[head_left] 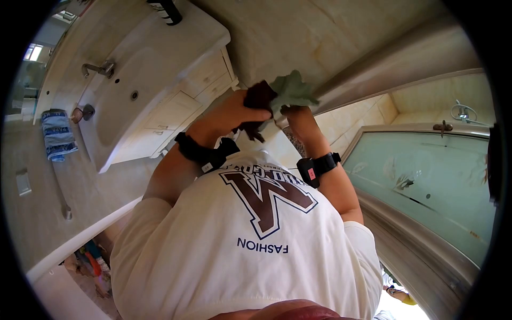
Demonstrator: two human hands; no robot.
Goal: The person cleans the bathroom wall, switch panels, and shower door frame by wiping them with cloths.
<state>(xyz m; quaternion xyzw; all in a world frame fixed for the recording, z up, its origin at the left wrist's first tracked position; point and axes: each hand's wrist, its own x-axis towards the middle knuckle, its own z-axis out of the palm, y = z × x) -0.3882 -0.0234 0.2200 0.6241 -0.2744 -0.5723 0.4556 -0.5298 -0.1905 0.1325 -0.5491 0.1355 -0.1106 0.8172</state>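
In front of my chest, my left hand [229,113] is closed around a dark maroon cloth [260,96], with its thumb pointing toward the right. A darker end of the bunched cloth hangs out below that hand. Close beside it, my right hand [303,124] has its fingers curled at the lower edge of a grey-green cloth [293,90]. This cloth stands up with a ragged, wavy edge and touches or overlaps the maroon one. Whether the two are one piece, I cannot tell. Both wrists wear black straps with small boxes.
A white washbasin [154,69] with a tap [100,69] sits on a cream cabinet [176,109] at left. A blue towel [58,134] hangs beyond it. A dark bottle [165,10] stands at the basin's far end. On the right is a framed frosted-glass door [421,176].
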